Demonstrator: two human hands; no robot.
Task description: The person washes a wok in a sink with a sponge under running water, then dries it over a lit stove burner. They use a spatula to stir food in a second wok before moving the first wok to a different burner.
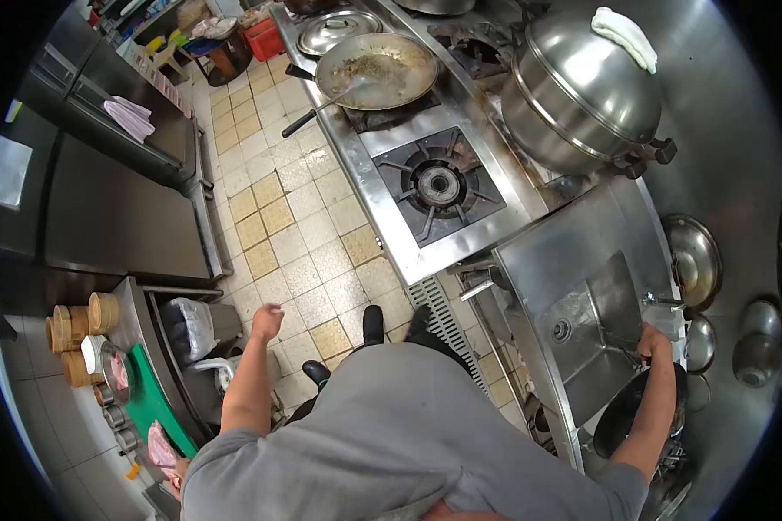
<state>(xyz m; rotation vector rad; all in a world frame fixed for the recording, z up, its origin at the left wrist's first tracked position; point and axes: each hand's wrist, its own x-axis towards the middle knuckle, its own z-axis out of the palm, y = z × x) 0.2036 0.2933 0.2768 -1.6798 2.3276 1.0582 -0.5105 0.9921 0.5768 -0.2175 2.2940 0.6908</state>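
Note:
My left hand [268,321] hangs over the tiled floor beside my body, its fingers curled in with nothing visible in them. On the right, my right hand [656,342] is closed at the far side of the steel sink [540,286], just below the faucet [665,301]. What it grips is largely hidden; a thin dark piece shows by the fingers, over the basin. Below that hand, partly covered by my forearm, a black wok [621,417] rests by the sink's near end.
Ahead stand a gas burner [440,184], a frying pan [378,71] with food residue and a spatula [321,109], and a large steamer pot [573,95]. To the left, another person's hand [179,476] is by raw meat [160,445] on a green cutting board [152,391]. A floor drain [447,326] runs near my feet.

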